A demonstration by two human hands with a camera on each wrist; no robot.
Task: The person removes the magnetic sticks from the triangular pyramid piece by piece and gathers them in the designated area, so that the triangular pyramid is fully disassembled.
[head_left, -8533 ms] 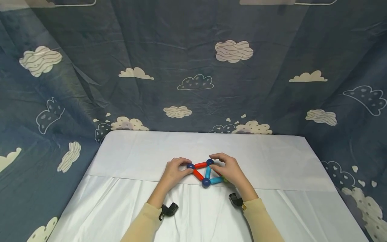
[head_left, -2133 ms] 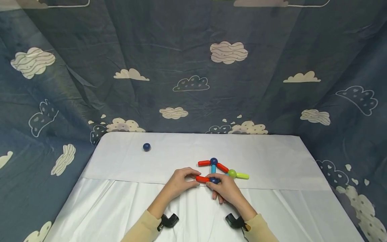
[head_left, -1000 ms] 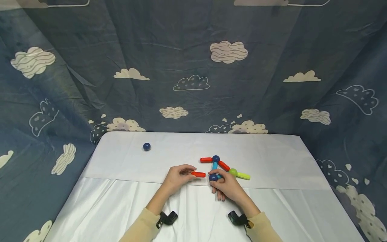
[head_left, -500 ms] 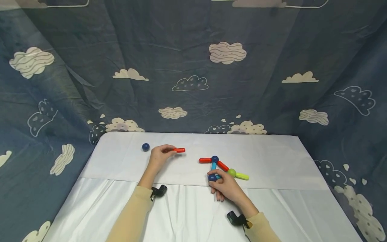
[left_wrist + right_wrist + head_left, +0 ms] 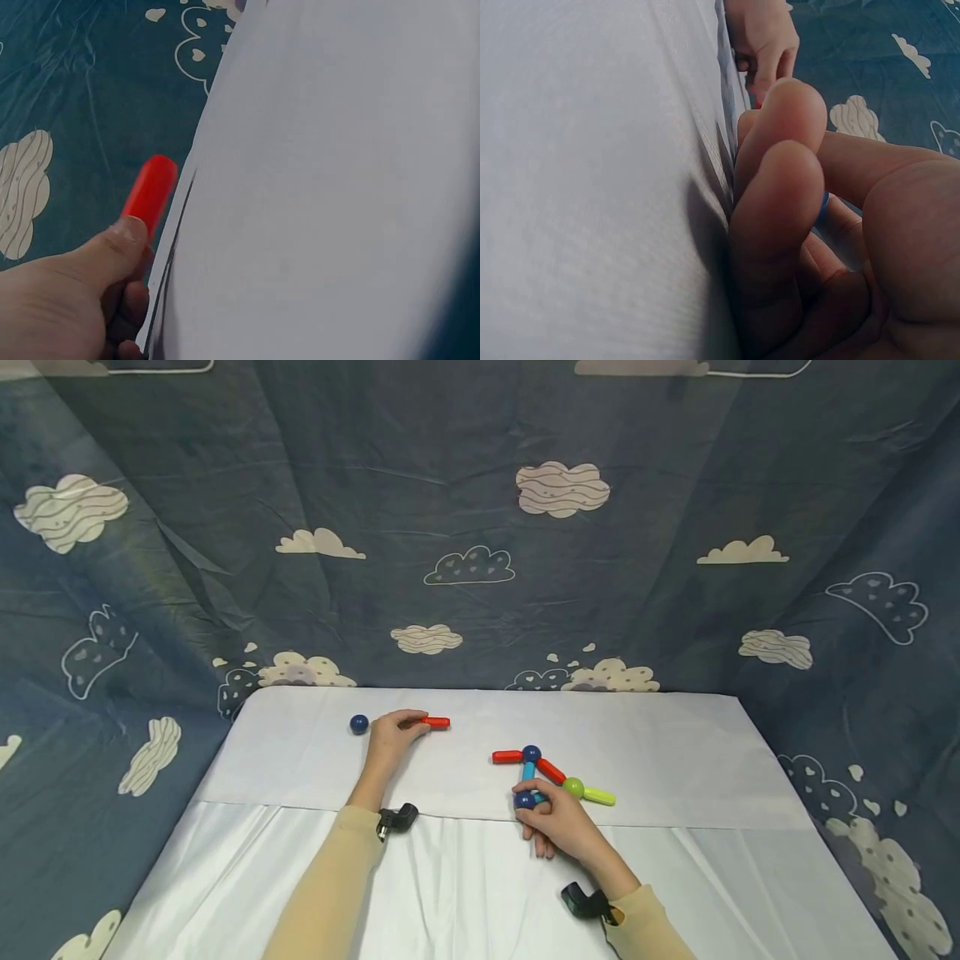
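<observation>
Near the back of the table, my left hand (image 5: 388, 743) pinches a red magnetic rod (image 5: 437, 722) between thumb and fingers; its rounded end sticks out past the thumb in the left wrist view. My right hand (image 5: 561, 818) pinches a dark blue ball (image 5: 523, 800) at the near corner of a flat magnetic-rod figure. From that ball a light blue rod (image 5: 528, 770) runs back to another dark blue ball (image 5: 532, 753), which bears a red side rod (image 5: 506, 757). A second red rod (image 5: 551, 771) leads to a green ball (image 5: 573, 787). Fingers partly cover another blue rod.
A loose dark blue ball (image 5: 359, 724) lies just left of my left hand. From the green ball a lime rod (image 5: 600, 797) points right. The white-covered table (image 5: 660, 752) ends at a cloud-patterned dark curtain (image 5: 480, 627).
My left hand has pulled the red rod off the near blue ball and carried it to the back left. The right hand stays on that ball. Earlier, the loose ball was part of the figure.
</observation>
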